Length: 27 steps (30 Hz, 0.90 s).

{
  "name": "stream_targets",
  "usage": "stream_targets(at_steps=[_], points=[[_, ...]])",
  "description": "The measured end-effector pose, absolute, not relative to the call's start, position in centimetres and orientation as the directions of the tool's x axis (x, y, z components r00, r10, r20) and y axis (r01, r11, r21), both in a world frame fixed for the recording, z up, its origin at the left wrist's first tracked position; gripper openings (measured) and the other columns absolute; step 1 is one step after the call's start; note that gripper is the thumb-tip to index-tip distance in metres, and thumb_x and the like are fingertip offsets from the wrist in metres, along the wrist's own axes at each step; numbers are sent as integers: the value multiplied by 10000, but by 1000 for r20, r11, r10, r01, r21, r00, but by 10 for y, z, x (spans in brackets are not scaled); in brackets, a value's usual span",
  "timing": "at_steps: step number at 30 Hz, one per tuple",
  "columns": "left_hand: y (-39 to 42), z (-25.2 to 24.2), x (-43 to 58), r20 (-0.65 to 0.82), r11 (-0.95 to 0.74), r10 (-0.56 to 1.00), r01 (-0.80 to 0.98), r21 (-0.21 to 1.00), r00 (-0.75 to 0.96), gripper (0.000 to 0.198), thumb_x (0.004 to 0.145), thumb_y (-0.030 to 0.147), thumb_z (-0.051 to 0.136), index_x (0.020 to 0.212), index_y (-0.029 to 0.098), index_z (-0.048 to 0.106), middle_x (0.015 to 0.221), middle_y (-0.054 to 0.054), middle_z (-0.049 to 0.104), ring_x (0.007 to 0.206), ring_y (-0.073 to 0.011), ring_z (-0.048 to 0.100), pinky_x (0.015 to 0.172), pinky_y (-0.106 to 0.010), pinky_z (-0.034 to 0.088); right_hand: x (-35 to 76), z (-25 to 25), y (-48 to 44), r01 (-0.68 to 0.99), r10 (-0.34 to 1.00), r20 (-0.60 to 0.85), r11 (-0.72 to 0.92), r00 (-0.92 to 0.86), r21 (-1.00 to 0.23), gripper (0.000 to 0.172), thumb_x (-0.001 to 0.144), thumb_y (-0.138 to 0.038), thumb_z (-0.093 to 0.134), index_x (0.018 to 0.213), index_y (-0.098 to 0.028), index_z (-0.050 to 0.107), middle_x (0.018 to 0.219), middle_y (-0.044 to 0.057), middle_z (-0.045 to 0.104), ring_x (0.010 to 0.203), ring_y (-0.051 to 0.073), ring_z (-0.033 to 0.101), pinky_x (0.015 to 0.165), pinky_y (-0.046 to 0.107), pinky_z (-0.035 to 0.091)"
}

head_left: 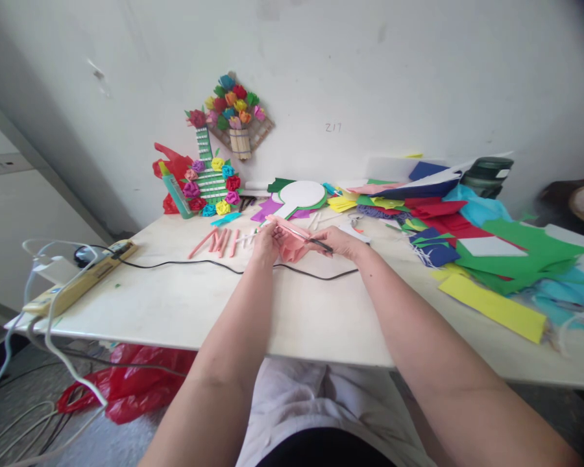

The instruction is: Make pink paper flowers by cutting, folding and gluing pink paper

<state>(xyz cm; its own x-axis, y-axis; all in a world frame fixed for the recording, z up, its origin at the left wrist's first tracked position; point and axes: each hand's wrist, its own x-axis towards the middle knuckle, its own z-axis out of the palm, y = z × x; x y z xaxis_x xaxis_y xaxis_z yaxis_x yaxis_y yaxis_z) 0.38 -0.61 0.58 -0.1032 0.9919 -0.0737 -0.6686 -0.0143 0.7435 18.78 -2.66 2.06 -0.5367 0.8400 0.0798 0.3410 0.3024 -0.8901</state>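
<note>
The pale table point(175, 298) stretches across in front of you, and its right side carries a heap of coloured sheets point(520, 253) in green, red, blue and yellow. At the back left stands a green striped panel point(211, 186) edged with paper roses, which looks complete, with a glue bottle point(175, 191) just beside it. Behind your hands, near the wall, lies a white round-headed cutout point(304, 192) over green and purple pieces; it bears no flowers, so it looks like unfinished work.

The pink paper point(292, 253) is between your two hands, over the middle of the table and above the black cord point(156, 264). Your left hand point(268, 240) has its fingers closed on the paper's left end. Your right hand point(338, 242) is wrapped around the handles of the scissors point(299, 231), whose blades lie along the paper's upper part, pointing towards your left hand. Whether the blades are parted, you cannot tell from here.

To the left of your left hand lie several narrow pink pieces point(234, 243), apart from the paper you hold; those appear to be done. The held paper seems only partly worked, and how much cutting is left does not show.
</note>
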Motion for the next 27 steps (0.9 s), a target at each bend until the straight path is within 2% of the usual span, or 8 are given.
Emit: stream_targets(at_steps=[9, 15, 22, 27], points=[[-6, 6, 4, -77, -22, 990, -665, 747, -119, 154, 812, 168, 518, 667, 119, 532, 511, 2, 511, 465, -73, 525, 540, -179, 469, 186, 23, -29, 322, 841, 89, 299, -533, -898, 471, 608, -543, 659, 740, -91, 682, 466, -45, 411, 401, 45, 297, 403, 230, 243], [-5, 6, 2, -90, -19, 987, -659, 752, -132, 143, 815, 200, 518, 695, 124, 537, 504, 10, 512, 462, -66, 518, 526, -168, 464, 189, 20, -26, 329, 836, 84, 303, -543, -894, 470, 602, -509, 675, 819, -93, 696, 465, -54, 405, 400, 45, 298, 400, 223, 247], [-5, 4, 2, -70, -22, 991, -643, 765, -116, 148, 805, 193, 522, 674, 125, 532, 502, 9, 512, 457, -66, 518, 520, -167, 463, 190, 21, -27, 349, 836, 71, 303, -545, -887, 448, 640, -515, 650, 773, -87, 679, 476, -41, 432, 394, 45, 325, 409, 221, 251], [-3, 1, 4, -54, -26, 993, -640, 768, -105, 112, 776, 182, 547, 678, 129, 542, 510, 8, 520, 457, -69, 519, 523, -171, 464, 189, 21, -28, 354, 835, 59, 295, -547, -888, 452, 658, -506, 638, 826, -89, 684, 473, -47, 424, 397, 48, 319, 422, 224, 240]])
